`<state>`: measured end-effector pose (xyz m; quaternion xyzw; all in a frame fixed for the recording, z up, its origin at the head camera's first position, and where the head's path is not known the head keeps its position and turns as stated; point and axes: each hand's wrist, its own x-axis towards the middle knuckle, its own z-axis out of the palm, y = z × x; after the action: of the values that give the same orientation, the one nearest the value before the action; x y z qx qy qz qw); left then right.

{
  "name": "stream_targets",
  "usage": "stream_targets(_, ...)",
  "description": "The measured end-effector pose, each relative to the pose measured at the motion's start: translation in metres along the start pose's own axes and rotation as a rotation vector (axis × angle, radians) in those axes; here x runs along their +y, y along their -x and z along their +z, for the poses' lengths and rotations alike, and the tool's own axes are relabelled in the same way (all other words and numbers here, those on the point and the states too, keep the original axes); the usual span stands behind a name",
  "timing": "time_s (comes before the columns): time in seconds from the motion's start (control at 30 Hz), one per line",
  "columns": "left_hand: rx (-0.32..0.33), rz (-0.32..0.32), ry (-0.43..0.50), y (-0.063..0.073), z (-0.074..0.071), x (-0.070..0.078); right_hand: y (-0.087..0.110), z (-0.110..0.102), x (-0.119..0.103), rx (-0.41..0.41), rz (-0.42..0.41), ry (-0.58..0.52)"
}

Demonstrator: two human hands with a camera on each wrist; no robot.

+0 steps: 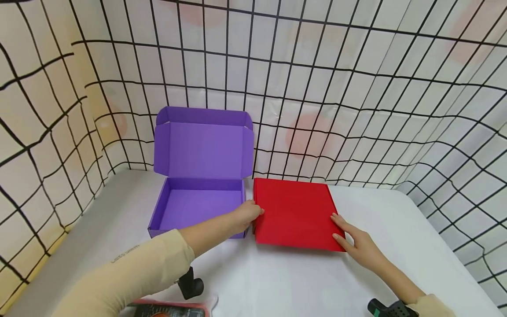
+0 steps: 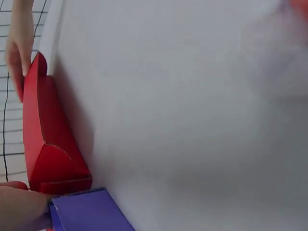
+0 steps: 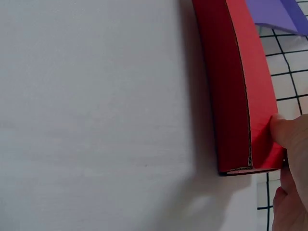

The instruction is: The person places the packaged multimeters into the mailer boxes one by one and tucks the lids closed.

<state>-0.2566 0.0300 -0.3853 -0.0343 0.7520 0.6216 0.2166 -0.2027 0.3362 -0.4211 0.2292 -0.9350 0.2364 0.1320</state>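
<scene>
The left hand's [image 1: 247,212] fingers grasp the red box [image 1: 295,214] at its left edge, the right hand's [image 1: 359,246] its right edge; an open purple box [image 1: 198,204] sits left.

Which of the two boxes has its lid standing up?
The purple box; its raised lid leaves the inside showing. The red box beside it has its top folded down.
</scene>
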Motion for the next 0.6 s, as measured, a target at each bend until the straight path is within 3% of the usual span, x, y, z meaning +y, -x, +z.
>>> stream_targets(0.1,0.03,-0.032,0.137,-0.002,0.005,-0.005,0.0,0.005,0.001,0.005,-0.006,-0.008)
stream_targets(0.3,0.052,-0.056,0.173,-0.002,0.01,-0.005,-0.003,0.003,-0.001,-0.02,0.005,0.026)
stream_targets(0.4,0.043,-0.025,0.166,-0.004,0.01,-0.006,-0.003,0.001,-0.002,-0.042,0.01,0.041)
stream_targets(0.5,0.026,-0.008,0.07,-0.011,0.008,-0.007,-0.002,0.0,-0.001,-0.063,0.017,0.061)
stream_targets(0.6,0.0,-0.007,-0.161,-0.028,0.005,-0.007,-0.001,-0.001,0.0,-0.069,0.011,0.077)
